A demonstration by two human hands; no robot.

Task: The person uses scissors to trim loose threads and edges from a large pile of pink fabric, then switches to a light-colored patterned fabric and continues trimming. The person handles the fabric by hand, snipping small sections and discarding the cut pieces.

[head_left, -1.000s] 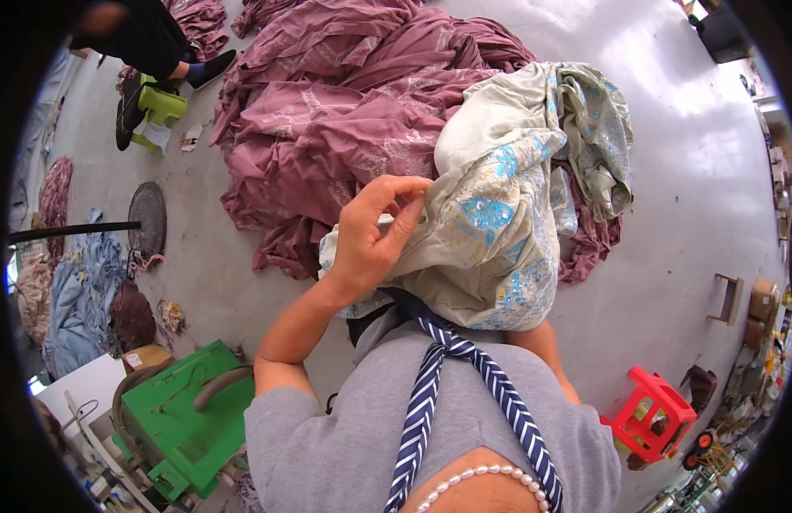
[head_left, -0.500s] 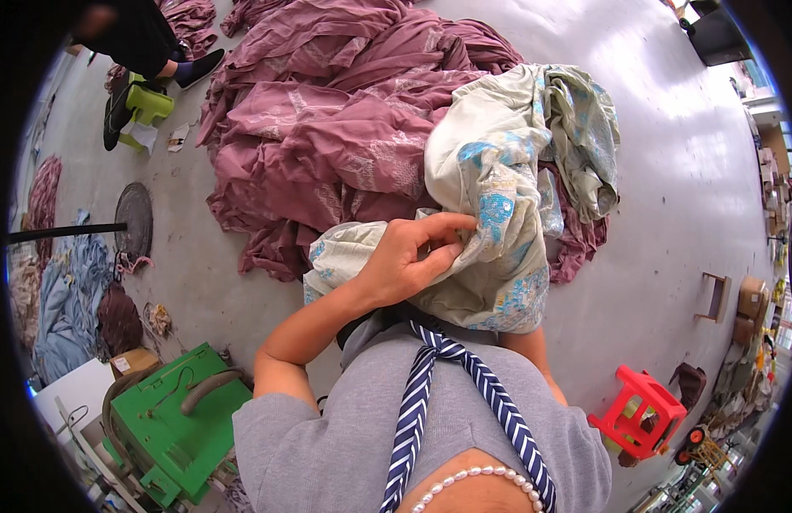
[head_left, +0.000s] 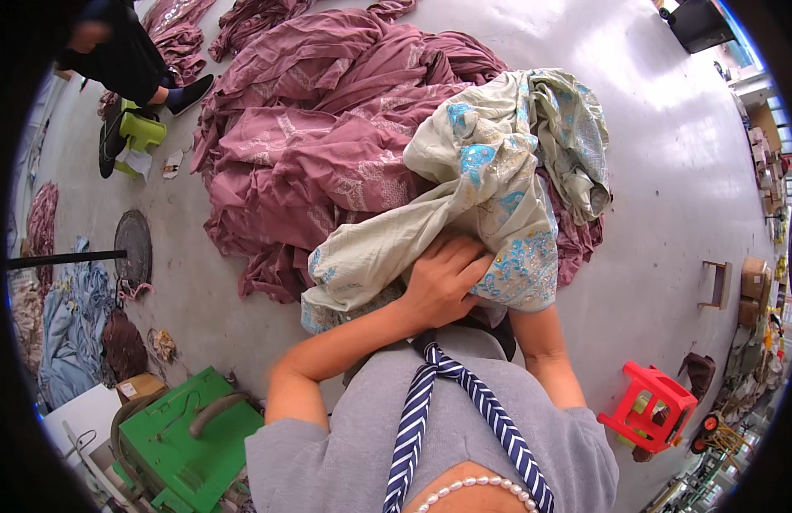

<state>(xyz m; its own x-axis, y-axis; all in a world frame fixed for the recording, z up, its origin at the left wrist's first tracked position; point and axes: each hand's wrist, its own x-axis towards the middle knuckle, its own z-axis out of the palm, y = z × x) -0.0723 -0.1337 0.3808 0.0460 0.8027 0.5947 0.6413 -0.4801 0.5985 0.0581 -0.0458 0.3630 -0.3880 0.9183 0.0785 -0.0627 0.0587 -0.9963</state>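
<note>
A pale green garment with blue floral print and shiny sequins lies bunched across my lap and over the mauve heap in front of me. My left hand is at its near side, fingers bent round a fold just left of the sequinned edge. My right forearm goes up under that sequinned part, and the cloth covers my right hand, so its fingers are hidden. Beyond lies a big heap of mauve cloth with whitish patterning.
A green machine stands at the near left, a red plastic stool at the near right. Blue cloth lies by a round dark base with a pole. Far left, a person's leg shows beside a lime-green stool.
My left hand has moved down and right, from pinching the upper folds to a fold near the sequinned edge. The garment has shifted, and more of my right forearm shows.
</note>
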